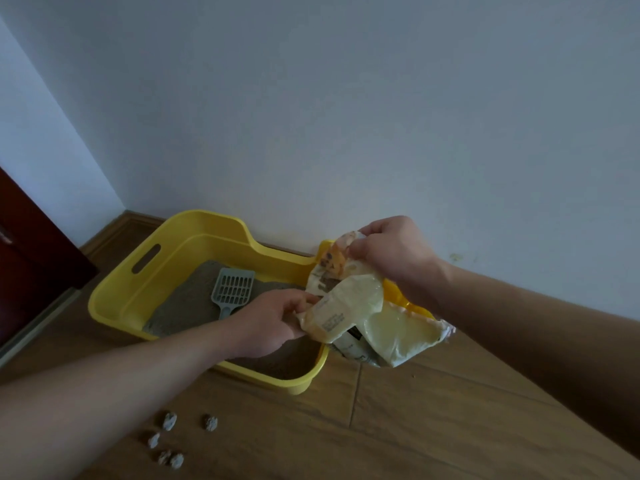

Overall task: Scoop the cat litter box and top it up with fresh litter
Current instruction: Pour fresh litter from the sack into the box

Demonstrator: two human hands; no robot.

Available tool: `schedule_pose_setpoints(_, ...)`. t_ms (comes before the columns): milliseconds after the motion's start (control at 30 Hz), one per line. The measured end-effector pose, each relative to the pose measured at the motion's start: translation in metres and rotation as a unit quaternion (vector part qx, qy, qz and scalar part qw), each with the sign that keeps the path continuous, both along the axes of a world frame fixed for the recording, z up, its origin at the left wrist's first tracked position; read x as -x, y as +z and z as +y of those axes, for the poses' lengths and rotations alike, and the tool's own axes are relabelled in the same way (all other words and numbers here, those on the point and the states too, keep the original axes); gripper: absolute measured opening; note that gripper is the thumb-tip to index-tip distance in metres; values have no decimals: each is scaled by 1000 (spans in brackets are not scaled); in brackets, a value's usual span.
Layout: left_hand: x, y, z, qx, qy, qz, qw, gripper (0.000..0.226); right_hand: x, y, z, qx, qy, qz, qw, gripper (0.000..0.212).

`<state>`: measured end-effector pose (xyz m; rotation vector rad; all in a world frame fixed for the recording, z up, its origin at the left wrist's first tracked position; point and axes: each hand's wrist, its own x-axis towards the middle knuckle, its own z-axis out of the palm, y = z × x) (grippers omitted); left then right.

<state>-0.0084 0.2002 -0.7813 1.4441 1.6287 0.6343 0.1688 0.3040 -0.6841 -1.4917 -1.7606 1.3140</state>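
A yellow litter box (114, 303) stands on the wooden floor against the white wall, with grey litter (187, 299) inside. A grey slotted scoop (232, 291) lies on the litter. Over the box's right end I hold a crumpled pale yellow litter bag (377, 317). My right hand (394, 252) grips the bag's top corner from above. My left hand (277, 320) pinches its lower left edge, just above the litter. The bag hides the box's right rim.
Several grey-white litter clumps (180, 438) lie on the floor in front of the box, at lower left. A dark red door (31, 258) stands at the left. Bare wooden floor (433, 420) spreads to the right of the box.
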Motion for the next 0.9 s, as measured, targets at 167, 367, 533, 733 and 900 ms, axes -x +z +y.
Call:
schedule_pose_setpoints(167,-6,7,0,20,4,-51,998,36,-9,-1,4,13,-9,16,1000,14)
schedule_pose_setpoints(367,-11,10,2,15,15,-56,998,35,-20,0,6,18,-11,26,999,15)
schedule_pose_setpoints(533,-14,10,3,3,8,-69,998,25,-32,-1,9,18,-15,34,999,14)
schedule_pose_setpoints(733,-24,14,9,-30,5,-19,999,27,-54,0,11,5,-23,17,1000,13)
schedule_pose_setpoints(900,-35,23,13,-43,-1,51,998,32,-70,-1,13,4,-18,13,1000,16)
